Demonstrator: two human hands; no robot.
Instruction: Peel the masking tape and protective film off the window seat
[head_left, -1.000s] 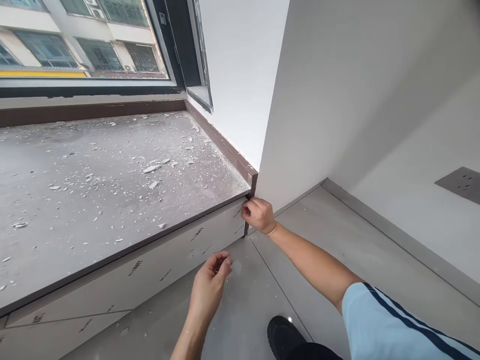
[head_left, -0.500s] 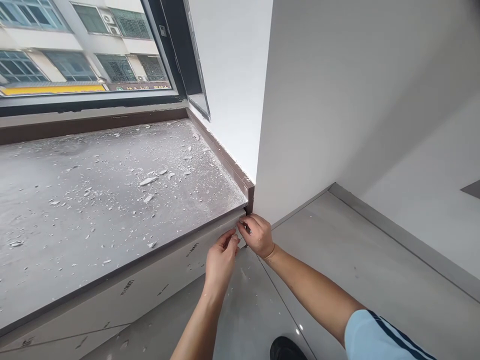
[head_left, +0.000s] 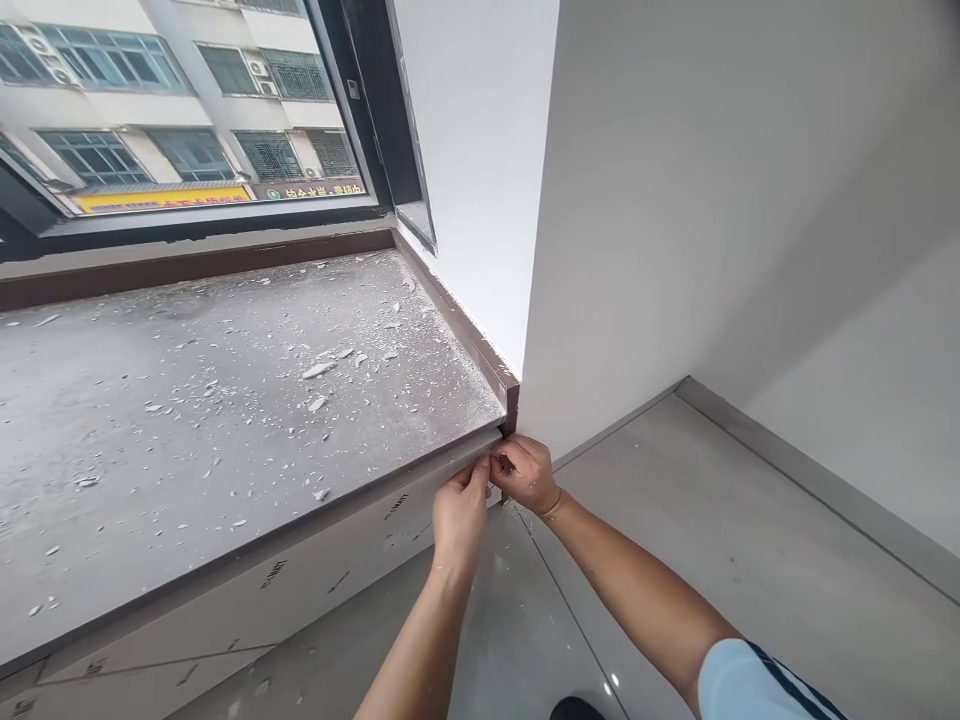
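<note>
A pale blue sleeve (head_left: 757, 685) with a dark stripe fills the lower right corner, and a dark shoe tip (head_left: 576, 709) shows at the bottom edge on the glossy grey floor tiles (head_left: 675, 520). From there both bare forearms reach up and forward to one spot. The left hand (head_left: 459, 510) and the right hand (head_left: 527, 473) meet, touching, right at the end of the panel face (head_left: 315, 570) under the sill, where that face runs into the white wall corner (head_left: 600, 300). The fingers of both hands are bent and pinched together against the top right corner of the protective film covering the panel; what exactly sits between the fingertips is too small to make out. The film is whitish with small dark printed marks and lies flat along the rest of the face. Just above the hands the window sill slab (head_left: 187, 420) stretches away to the left, grey, dusty and strewn with white flakes and chips. A brown trim strip (head_left: 465, 335) runs along its right edge and back edge. Beyond it stands the dark window frame (head_left: 367, 110), and through the glass a building with barred windows and a yellow sign band (head_left: 161, 198).
</note>
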